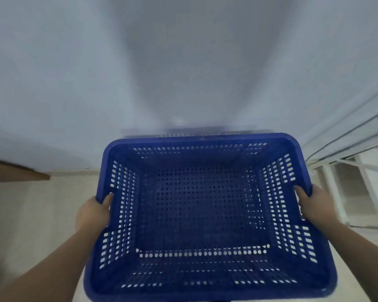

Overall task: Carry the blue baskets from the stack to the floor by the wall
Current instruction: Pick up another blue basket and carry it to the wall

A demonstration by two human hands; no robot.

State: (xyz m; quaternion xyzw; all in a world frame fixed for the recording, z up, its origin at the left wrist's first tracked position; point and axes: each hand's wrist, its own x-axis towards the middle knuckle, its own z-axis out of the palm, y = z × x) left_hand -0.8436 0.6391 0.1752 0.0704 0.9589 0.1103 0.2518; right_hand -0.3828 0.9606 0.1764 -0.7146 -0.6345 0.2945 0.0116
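Observation:
I hold a blue perforated plastic basket point(203, 214) in front of me, seen from above, open side up and empty. My left hand point(94, 211) grips its left rim, thumb over the edge. My right hand point(314, 205) grips the right rim the same way. The basket's far edge is close to the white wall point(183, 62). A blurred blue shape point(194, 131) shows just beyond the far rim, at the foot of the wall; I cannot tell what it is.
Pale floor point(42, 214) lies to the left of the basket. A brown wooden edge point(13, 171) juts in at the left. A white metal frame with rails and dark cables point(354, 171) stands at the right, close to the basket's right side.

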